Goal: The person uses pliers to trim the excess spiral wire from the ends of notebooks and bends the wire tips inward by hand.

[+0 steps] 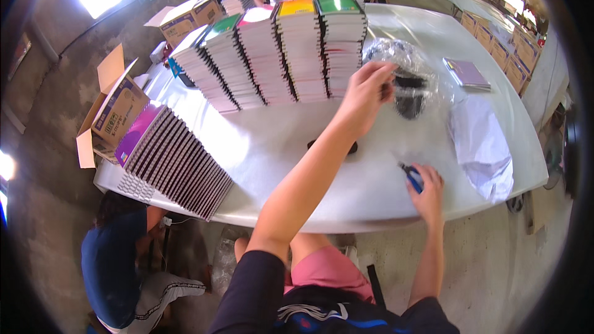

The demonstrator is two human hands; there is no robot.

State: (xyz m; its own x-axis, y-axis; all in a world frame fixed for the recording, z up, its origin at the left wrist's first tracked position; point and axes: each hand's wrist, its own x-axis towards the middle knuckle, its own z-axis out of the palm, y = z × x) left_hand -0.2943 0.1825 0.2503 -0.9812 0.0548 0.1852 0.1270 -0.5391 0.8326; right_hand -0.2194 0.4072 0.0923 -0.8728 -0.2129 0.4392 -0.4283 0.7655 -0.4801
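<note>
Head view: right of centre, the left hand (365,89) pinches the crinkled top of a clear plastic bag (405,74) holding dark pieces. The bag looks light, soft and slippery, best gripped at the bunched neck. Lower right, the right hand (428,188) rests on the white table (278,142), fingers curled round a small blue tool (411,177) near the front edge. Bare tabletop lies between the hands; stacked notebooks (278,55) crowd the upper left.

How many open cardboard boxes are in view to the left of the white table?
2. One cardboard box stands at the table's left edge beside the leaning notebooks; another lies farther back, near the upright stacks. Others may be hidden.
</note>
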